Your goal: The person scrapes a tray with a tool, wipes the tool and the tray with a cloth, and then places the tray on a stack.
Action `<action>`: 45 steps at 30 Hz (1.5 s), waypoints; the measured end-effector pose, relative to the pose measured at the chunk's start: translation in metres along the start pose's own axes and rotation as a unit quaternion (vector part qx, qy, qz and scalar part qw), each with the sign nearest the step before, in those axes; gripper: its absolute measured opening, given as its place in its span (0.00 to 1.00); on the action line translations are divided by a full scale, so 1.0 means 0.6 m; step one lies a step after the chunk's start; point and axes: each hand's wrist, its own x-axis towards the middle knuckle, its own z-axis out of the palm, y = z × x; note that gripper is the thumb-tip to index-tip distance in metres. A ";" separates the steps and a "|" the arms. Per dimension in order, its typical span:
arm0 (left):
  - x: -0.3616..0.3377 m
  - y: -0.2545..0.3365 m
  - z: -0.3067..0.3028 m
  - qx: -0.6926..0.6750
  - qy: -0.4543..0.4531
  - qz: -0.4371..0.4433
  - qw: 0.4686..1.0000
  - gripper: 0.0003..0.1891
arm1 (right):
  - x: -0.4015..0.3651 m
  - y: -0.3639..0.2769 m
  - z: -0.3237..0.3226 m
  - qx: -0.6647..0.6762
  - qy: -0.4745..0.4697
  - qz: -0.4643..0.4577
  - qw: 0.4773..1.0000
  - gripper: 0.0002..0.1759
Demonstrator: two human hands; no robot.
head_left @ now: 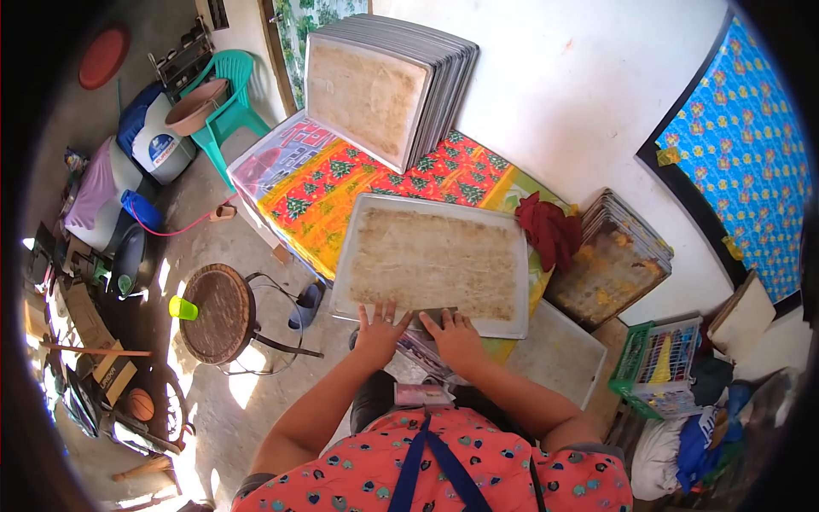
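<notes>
Grey metal tray, crusted brown across its bed, lies flat on the table over a bright patterned cover, with its near rim at the table's edge and possibly hanging a little past it. Left hand is spread wide and pressed flat on that near rim, holding nothing. Right hand is just beside it, fingers laid over a flat grey blade; whether they actually grip it, I cannot tell. Likely risks: weight on the near rim could tip the tray up and toward the person if it does overhang, and the smooth cover might let it skate. The blade sits close to the left hand's fingers, so a slip sideways could catch them. A red cloth touches the tray's far right corner and could snag or drag. The stack of trays leaning on the wall behind might slide down if the table is jolted.
</notes>
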 end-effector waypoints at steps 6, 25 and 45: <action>0.010 -0.007 0.015 -0.008 -0.015 0.001 1.000 0.35 | 0.174 0.061 0.076 -0.009 -0.007 0.058 0.998 0.24; 0.013 -0.009 0.018 -0.029 -0.034 -0.009 0.999 0.37 | 0.301 0.122 0.090 -0.022 -0.050 0.129 0.990 0.26; 0.015 -0.010 0.022 -0.047 -0.040 -0.016 0.998 0.35 | 0.162 0.151 0.027 -0.058 -0.111 0.152 0.980 0.29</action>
